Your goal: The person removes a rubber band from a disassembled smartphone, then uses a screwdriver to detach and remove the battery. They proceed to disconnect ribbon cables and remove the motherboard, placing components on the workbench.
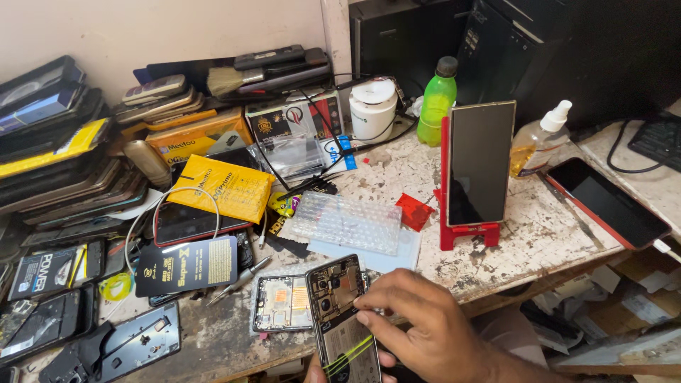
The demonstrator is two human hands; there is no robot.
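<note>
Both hands are on an opened phone [344, 319] at the counter's [539, 234] near edge: the right hand [425, 333] pinches its upper side with the fingertips, while the left hand [319, 369] (mostly hidden beneath) seems to cup it from below, its grip unclear. Held over the edge with its boards bare, the phone could slip and drop, or a finger could snag a flex cable. Second open frame [282, 303] lies just beside. Chipped, stained and crowded, the surface carries a red stand with a phone [479, 167], a green bottle [436, 103] and stacked boxes against the wall.
</note>
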